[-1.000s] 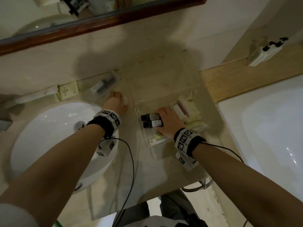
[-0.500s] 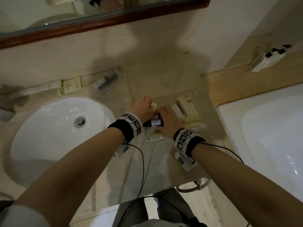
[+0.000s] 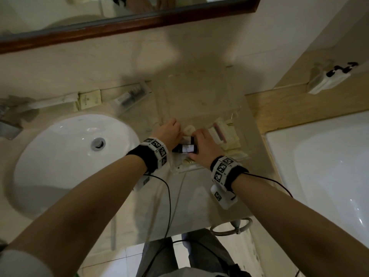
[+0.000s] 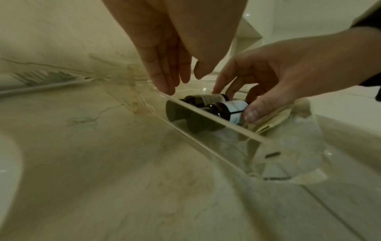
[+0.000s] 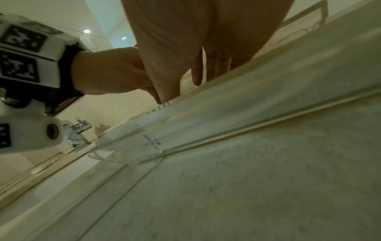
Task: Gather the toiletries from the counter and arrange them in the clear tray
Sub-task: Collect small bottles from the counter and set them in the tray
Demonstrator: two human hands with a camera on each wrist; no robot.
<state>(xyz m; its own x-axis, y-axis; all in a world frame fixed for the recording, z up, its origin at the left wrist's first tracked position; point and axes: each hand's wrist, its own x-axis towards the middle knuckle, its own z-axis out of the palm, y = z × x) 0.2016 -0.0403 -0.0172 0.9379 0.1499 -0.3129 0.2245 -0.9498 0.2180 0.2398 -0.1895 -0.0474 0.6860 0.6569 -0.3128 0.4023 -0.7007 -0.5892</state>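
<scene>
Two small dark-brown glass bottles with white labels (image 4: 222, 107) — lying side by side in clear acrylic tray (image 4: 208, 124) on marble tabletop (image 4: 123, 163). Right hand (image 4: 278, 78): grip curled round them. Left hand (image 4: 164, 53): fingers straight, holding nothing visible. Likely light, smooth, breakable — best taken across labelled barrel.

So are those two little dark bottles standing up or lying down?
Lying down. Both dark bottles rest on their sides inside the clear tray, caps toward its wall.
</scene>
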